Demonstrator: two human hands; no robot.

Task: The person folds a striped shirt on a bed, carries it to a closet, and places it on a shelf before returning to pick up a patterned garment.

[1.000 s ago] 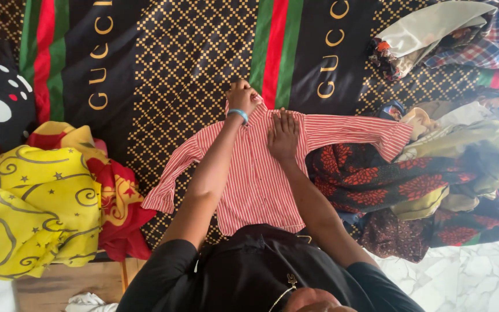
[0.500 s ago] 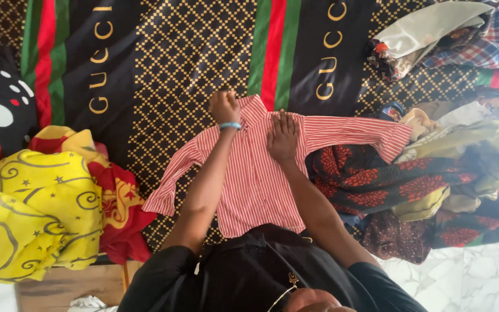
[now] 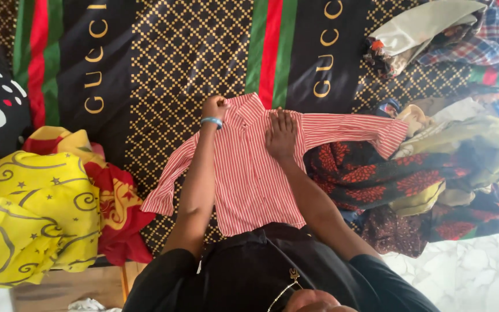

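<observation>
Red-striped shirt (image 3: 249, 179) lay spread; left hand (image 3: 215, 108) fisted, gripping its shoulder beside the collar, right hand (image 3: 282, 134) pressed flat, open, on it.

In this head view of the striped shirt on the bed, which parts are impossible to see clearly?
- Hem of the red-and-white striped shirt: hidden by the person's black top, head view.
- Left hand: closed at the collar; fingertips tucked from view.
- Right hand: palm hidden, lying flat on the shirt.
- Right sleeve cuff: runs into the clothes pile.
- Yellow patterned cloth: cut by the left edge.
</observation>
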